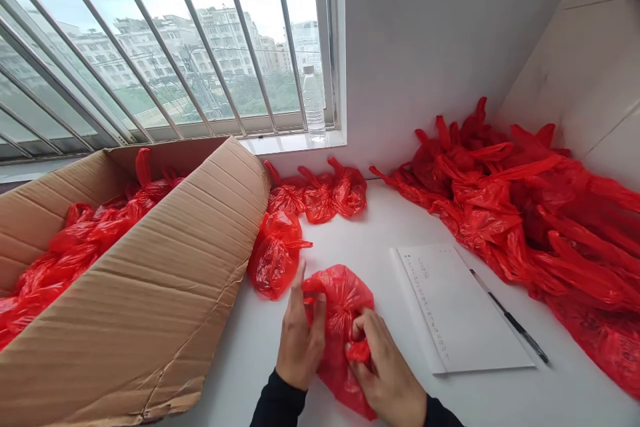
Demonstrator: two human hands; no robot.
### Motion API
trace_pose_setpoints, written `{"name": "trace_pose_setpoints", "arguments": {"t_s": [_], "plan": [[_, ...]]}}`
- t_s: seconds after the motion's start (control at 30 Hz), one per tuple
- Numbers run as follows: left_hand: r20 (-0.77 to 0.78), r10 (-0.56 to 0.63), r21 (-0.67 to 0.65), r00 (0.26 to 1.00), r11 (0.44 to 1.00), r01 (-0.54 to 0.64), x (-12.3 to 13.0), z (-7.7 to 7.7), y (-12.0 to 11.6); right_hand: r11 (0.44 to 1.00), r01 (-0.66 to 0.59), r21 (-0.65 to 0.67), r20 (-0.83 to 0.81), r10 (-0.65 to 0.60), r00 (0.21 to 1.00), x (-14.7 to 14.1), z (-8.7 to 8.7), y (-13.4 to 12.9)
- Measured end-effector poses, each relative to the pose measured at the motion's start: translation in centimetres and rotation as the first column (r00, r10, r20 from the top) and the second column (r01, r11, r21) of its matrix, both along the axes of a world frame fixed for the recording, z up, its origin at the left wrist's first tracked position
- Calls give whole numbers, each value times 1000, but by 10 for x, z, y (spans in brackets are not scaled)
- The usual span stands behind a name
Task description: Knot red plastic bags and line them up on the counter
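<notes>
A red plastic bag (341,290) lies on the white table in front of me, its film gathered into a twisted point near the middle. My right hand (385,367) has its fingers curled tightly round a bunched part of this bag. On the bag's left side, my left hand (301,337) holds a strip of the red film, with the index finger and thumb pointing upward. Whatever is inside the bag cannot be made out. Just beyond my left fingertips sits a tied red bag (275,257) with dark contents showing faintly.
A cardboard box (165,280) holding red bags stands at left. Several small tied bags (320,197) line the wall. A large heap of red bags (500,207) lies at right, near a written paper pad (465,313) and a pen (520,327). A bottle (314,107) stands on the windowsill.
</notes>
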State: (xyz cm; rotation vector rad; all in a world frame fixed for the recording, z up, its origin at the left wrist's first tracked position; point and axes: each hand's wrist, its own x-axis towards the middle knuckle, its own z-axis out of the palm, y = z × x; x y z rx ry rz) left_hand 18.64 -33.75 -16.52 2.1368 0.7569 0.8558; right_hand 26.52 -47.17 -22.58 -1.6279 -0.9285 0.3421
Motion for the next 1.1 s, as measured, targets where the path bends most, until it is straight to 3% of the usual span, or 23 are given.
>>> {"name": "trace_pose_setpoints", "arguments": {"t_s": [0.1,0.17,0.23,0.33,0.43,0.53,0.63,0.77,0.93,1.1], "plan": [[111,120,40,986,991,-125,20,23,23,997,68,44,17,-69,997,33,13,49],[114,132,79,985,987,-142,25,25,27,992,101,72,15,-102,995,48,14,77],[62,88,134,994,986,-96,25,15,27,988,126,88,8,-128,992,57,11,97],[-56,9,197,998,980,2,24,-14,30,984,152,96,11,-154,988,66,6,118],[-163,-37,217,986,973,72,32,-39,45,979,177,98,33,-181,983,74,5,137],[-229,-43,238,972,966,99,45,-52,70,974,203,98,61,-209,976,81,6,157],[-258,-37,272,965,956,109,57,-55,91,973,209,100,100,-218,971,83,7,172],[-212,-12,360,977,929,89,58,-42,96,971,212,109,131,-225,966,84,9,172],[-117,93,506,989,862,-21,50,-22,85,978,171,118,161,-189,969,77,19,150],[-257,-32,576,966,798,179,54,-35,85,981,167,94,199,-183,963,75,36,115]]}}
